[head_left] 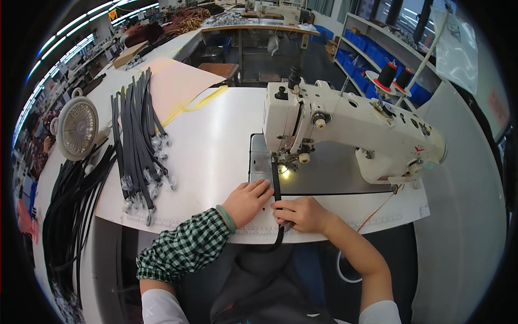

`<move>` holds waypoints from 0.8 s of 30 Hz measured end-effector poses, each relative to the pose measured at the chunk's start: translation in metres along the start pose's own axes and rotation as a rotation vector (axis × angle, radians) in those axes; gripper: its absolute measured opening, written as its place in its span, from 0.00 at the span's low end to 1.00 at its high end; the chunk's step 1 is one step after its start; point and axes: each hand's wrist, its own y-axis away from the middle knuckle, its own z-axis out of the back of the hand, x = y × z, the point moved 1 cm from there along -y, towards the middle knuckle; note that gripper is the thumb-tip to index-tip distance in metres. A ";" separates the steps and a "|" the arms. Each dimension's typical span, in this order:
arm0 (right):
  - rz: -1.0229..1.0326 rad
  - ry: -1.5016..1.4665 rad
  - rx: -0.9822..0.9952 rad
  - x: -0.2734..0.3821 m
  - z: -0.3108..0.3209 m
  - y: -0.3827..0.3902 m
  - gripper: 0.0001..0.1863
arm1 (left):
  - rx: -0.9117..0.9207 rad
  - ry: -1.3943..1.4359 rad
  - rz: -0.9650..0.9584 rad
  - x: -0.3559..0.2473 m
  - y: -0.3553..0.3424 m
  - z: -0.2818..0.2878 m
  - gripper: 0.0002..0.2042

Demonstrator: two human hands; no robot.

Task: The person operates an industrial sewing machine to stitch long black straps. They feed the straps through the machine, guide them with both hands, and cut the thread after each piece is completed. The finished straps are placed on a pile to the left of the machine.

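Note:
A narrow black strap [277, 183] runs from under the needle of a cream sewing machine [329, 121] toward me and bends down over the table's front edge. My left hand [248, 202] lies flat, palm down, with its fingertips at the strap's left side beside the metal needle plate [260, 162]. On the other side, my right hand [302, 214] pinches the strap nearer the table edge. A small lamp lights the spot beside the needle. A green bangle and a checked sleeve cover are on my left arm.
Left on the white table [216, 140] lies a bundle of black straps [137, 146] with plastic-wrapped metal ends. More long black straps [73, 210] hang over the left edge below a small fan [78, 128]. Pink sheet material [175, 83] lies behind. Thread spools [387, 74] stand at the back right.

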 end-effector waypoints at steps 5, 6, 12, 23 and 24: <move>0.000 0.002 0.006 0.005 0.006 -0.007 0.08 | 0.002 0.052 0.001 0.018 -0.021 -0.015 0.15; -0.006 0.000 0.005 0.003 0.003 -0.004 0.08 | 0.044 0.084 0.005 0.020 -0.027 -0.013 0.14; 0.008 0.056 -0.006 0.004 0.004 -0.003 0.08 | -0.011 0.196 -0.020 0.039 -0.033 -0.017 0.19; -0.017 0.078 -0.019 0.008 -0.001 -0.006 0.08 | -0.077 0.329 -0.001 0.044 -0.028 -0.032 0.24; -0.028 0.082 -0.029 0.008 0.001 -0.006 0.08 | -0.076 0.337 0.000 0.043 -0.030 -0.032 0.24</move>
